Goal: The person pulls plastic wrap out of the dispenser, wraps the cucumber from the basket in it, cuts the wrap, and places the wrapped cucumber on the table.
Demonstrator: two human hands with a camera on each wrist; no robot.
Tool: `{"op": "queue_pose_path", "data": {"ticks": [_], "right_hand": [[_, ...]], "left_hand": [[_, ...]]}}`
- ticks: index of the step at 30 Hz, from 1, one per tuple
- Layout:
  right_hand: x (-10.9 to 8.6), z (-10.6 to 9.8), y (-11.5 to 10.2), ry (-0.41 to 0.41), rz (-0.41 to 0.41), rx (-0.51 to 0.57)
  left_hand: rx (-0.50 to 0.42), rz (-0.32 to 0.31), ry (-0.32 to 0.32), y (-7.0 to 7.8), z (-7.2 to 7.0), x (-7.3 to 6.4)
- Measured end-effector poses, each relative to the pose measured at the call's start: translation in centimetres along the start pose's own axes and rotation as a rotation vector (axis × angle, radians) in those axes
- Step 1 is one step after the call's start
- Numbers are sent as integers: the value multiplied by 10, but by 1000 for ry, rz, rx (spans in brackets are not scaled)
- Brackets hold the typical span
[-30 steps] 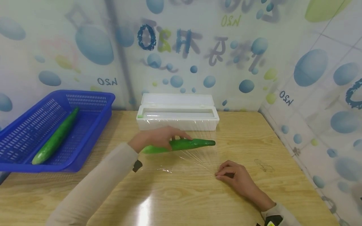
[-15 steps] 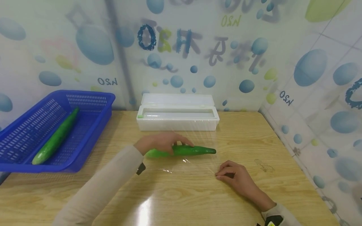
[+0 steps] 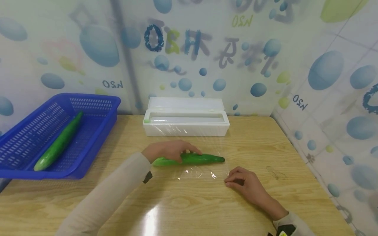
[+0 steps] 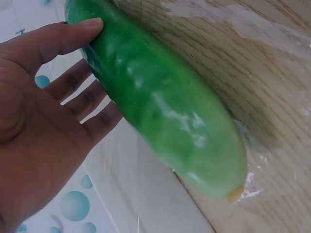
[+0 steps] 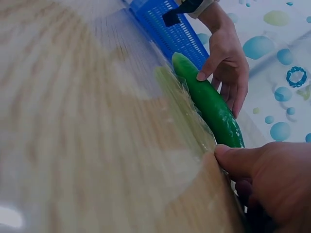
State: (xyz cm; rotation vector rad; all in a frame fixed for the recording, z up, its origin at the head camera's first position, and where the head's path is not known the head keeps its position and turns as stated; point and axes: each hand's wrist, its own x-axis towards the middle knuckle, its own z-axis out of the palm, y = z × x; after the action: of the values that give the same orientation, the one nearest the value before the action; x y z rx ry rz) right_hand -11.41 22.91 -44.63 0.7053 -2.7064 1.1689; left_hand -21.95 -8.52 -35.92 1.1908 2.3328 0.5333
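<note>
My left hand (image 3: 172,150) grips a green cucumber (image 3: 203,159) across its middle, thumb on the near side and fingers on the far side, as the left wrist view shows. The cucumber lies crosswise, on or just over a sheet of clear cling film (image 3: 195,173). Out of a white cling film dispenser (image 3: 187,129) with its lid raised, the film runs toward me. My right hand (image 3: 248,185) pinches the near right corner of the film between thumb and fingers, close to the table. In the right wrist view the film edge (image 5: 194,121) stretches beside the cucumber.
At the left stands a blue perforated basket (image 3: 97,144) with another cucumber (image 3: 59,144) inside. A patterned wall (image 3: 189,72) rises right behind the dispenser, and a second wall (image 3: 333,144) borders the wooden table (image 3: 189,209) on the right.
My left hand has brought the cucumber down and toward me, lower over the film. The film has slackened, with its creases shifted. My right hand keeps its place, still pinching the corner.
</note>
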Motion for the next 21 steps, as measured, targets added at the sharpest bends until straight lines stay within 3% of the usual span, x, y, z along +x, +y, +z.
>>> {"op": "queue_pose_path", "data": {"ticks": [5,11,16,21], "right_hand": [[5,-2,-2,-28,25,22],[10,-5,-4,-65,53,15],[12,-8,-4,-98,68,1],[16,-11,-4,-104,51,-7]], "left_hand": [[-8,32,58,-6,3,-11],[124,91,219,-18,12,-46],[185,19,367,-21,25,-88],[184,-93,404,-21,42,-122]]}}
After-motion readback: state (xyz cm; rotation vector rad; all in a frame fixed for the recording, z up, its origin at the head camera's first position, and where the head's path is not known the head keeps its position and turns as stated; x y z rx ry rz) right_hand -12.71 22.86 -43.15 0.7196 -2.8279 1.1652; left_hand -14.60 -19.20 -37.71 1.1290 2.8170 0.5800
